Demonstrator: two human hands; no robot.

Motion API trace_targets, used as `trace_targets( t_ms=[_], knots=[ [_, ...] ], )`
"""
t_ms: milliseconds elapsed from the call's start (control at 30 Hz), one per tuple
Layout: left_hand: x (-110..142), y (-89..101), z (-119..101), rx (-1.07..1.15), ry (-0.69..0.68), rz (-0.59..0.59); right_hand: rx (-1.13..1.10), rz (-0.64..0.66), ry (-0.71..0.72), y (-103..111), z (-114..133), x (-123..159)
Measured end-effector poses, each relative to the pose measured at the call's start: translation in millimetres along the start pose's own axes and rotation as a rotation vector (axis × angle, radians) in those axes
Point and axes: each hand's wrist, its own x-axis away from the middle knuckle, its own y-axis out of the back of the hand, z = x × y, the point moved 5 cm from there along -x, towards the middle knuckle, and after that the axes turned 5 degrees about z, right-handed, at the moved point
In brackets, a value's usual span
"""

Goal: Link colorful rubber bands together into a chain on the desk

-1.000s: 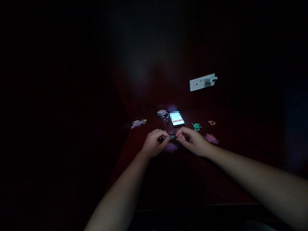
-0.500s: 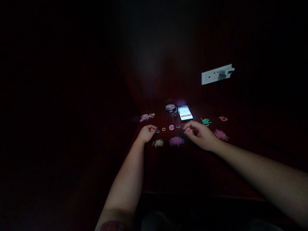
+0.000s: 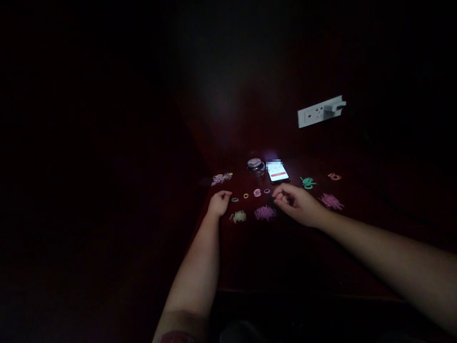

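My left hand (image 3: 219, 204) rests on the dark table with its fingers drawn together. No object shows in it. Just right of its fingertips lies a small greenish ring band (image 3: 234, 200), apart from the hand. A yellow ring band (image 3: 246, 196), pink bands (image 3: 257, 193) and a purple ring band (image 3: 267, 191) continue the row. My right hand (image 3: 298, 204) is by the row's right end, fingers loosely curled and thumb tip apart from the index finger, nothing visible between them. Nearer me are a pale yellow-green pile of bands (image 3: 239, 216) and a purple pile of bands (image 3: 264, 213).
Behind the row stand a clear jar with a lid (image 3: 255, 166) and a lit phone (image 3: 278, 174). Mixed bands (image 3: 222, 178) lie far left. Green bands (image 3: 307, 182), orange bands (image 3: 334, 176) and a pink pile (image 3: 332, 201) lie right. A wall socket (image 3: 320, 112) holds a plug.
My left hand has drawn back slightly from the greenish ring band, which now lies free on the table. The right hand stays by the purple ring band. The whole view has shifted a little.
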Motion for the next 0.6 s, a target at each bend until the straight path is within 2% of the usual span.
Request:
trace_targets(
  t_ms=[367,600],
  knots=[
    [14,-9.6,-34,-0.105,-0.035,0.019,0.069,0.046,-0.031,-3,2,0],
    [15,-14.6,-36,-0.052,-0.031,0.049,0.043,0.026,-0.016,-1,1,1]
  ],
)
